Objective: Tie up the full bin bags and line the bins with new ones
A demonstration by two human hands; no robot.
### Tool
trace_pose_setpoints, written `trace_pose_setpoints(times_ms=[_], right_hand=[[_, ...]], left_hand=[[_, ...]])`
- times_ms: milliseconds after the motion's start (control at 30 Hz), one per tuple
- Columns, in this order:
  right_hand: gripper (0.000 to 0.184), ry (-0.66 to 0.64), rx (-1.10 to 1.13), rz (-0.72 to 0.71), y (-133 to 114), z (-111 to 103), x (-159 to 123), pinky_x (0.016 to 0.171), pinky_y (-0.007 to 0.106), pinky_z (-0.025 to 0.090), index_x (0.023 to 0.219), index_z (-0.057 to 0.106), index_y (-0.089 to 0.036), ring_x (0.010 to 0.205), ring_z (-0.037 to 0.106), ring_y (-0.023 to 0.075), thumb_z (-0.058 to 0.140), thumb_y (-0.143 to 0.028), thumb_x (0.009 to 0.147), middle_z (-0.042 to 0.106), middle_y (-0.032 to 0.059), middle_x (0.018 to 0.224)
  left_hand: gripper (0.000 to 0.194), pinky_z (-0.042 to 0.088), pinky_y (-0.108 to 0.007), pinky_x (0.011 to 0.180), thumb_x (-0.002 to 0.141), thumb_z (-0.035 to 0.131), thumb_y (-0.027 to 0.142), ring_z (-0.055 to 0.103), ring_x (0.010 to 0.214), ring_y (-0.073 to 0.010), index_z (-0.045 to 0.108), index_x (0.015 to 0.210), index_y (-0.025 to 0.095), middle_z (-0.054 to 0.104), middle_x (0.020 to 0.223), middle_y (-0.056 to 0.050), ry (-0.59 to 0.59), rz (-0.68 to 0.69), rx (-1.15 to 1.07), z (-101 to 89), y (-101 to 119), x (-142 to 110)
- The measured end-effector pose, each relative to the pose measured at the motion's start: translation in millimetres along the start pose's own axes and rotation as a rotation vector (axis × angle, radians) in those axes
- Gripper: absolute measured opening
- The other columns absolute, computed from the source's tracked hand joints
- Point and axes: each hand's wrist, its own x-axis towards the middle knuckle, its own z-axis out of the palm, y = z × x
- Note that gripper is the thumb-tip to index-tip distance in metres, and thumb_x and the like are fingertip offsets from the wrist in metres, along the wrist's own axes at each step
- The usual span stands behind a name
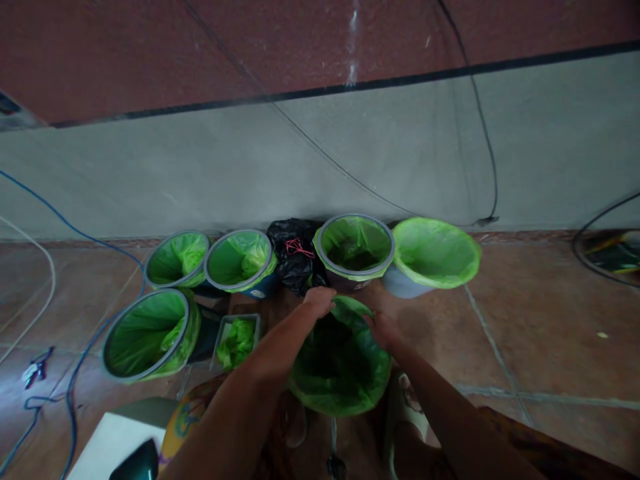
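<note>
Between my feet stands a bin lined with a green bin liner (340, 400), its mouth facing up and its inside dark. My left hand (320, 302) grips the liner at the far left of the rim. On the far right of the same rim, my right hand (381, 331) is closed, its fingertips partly hidden. The liner is folded outward over the edge and covers the bin's outside. Just beyond my hands is a lined bin with a grey ring (356, 272), with a paler lined bin (407, 283) to its right.
Left of a black plastic bag (295, 267) with pink string stand several lined bins (240, 288). A small tray (257, 327) holds crumpled green plastic. Blue cable (75, 373) and keys (36, 370) lie on the tiled floor. A white box (107, 443) is at lower left.
</note>
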Motion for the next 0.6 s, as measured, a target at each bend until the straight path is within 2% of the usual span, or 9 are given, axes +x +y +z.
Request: trace_pose_setpoints(times_ms=[100,200,333,400,500,600], right_hand=[[0.040,-0.031,-0.049,0.050,-2,-6,-16,0.077,0.036,0.048,0.104,0.072,-0.010,0.088,0.068,0.0287,0.046,-0.039,0.091,0.073,0.0188,0.093],[0.047,0.023,-0.067,0.168,-3,-8,-40,0.079,0.037,0.049,0.111,0.069,-0.010,0.091,0.069,0.0289,0.037,-0.041,0.096,0.072,0.0204,0.098],[0.054,0.064,-0.180,0.382,-8,3,-71,0.076,0.041,0.049,0.105,0.068,0.000,0.090,0.070,0.0342,0.028,-0.037,0.099,0.070,0.0284,0.097],[0.052,0.037,-0.231,0.445,-9,9,-81,0.075,0.039,0.050,0.103,0.068,-0.001,0.092,0.070,0.0334,0.030,-0.035,0.099,0.070,0.0277,0.098],[0.050,-0.047,-0.235,0.426,-9,5,-83,0.073,0.035,0.050,0.103,0.070,-0.005,0.092,0.071,0.0314,0.035,-0.040,0.098,0.072,0.0241,0.096],[0.055,0.023,-0.179,0.392,-12,-17,-68,0.076,0.035,0.050,0.115,0.068,-0.006,0.096,0.070,0.0306,0.036,-0.048,0.097,0.072,0.0229,0.103]], left_hand=[[0.054,0.049,-0.034,0.098,0.078,0.072,0.035,0.063,0.117,-0.0264,0.059,0.129,0.023,0.068,0.124,-0.008,-0.002,-0.040,-0.069,-14.4,-15,-9],[0.073,0.048,-0.032,0.100,0.075,0.075,0.042,0.063,0.117,-0.0266,0.051,0.140,0.019,0.066,0.128,-0.011,0.007,-0.105,-0.133,-32.6,-39,-21],[0.064,0.044,-0.030,0.105,0.083,0.067,0.041,0.060,0.123,-0.0260,0.052,0.139,0.014,0.060,0.137,-0.014,0.014,-0.171,-0.126,-46.7,-64,-37],[0.057,0.042,-0.030,0.107,0.086,0.063,0.038,0.058,0.126,-0.0259,0.053,0.137,0.014,0.059,0.139,-0.014,0.017,-0.202,-0.115,-45.1,-67,-43],[0.051,0.044,-0.032,0.106,0.090,0.058,0.036,0.059,0.125,-0.0254,0.055,0.136,0.014,0.062,0.135,-0.014,0.048,-0.251,-0.113,-34.5,-59,-45],[0.047,0.045,-0.034,0.104,0.092,0.056,0.037,0.060,0.122,-0.0249,0.057,0.133,0.014,0.064,0.130,-0.014,0.156,-0.288,-0.123,-25.0,-43,-38]])
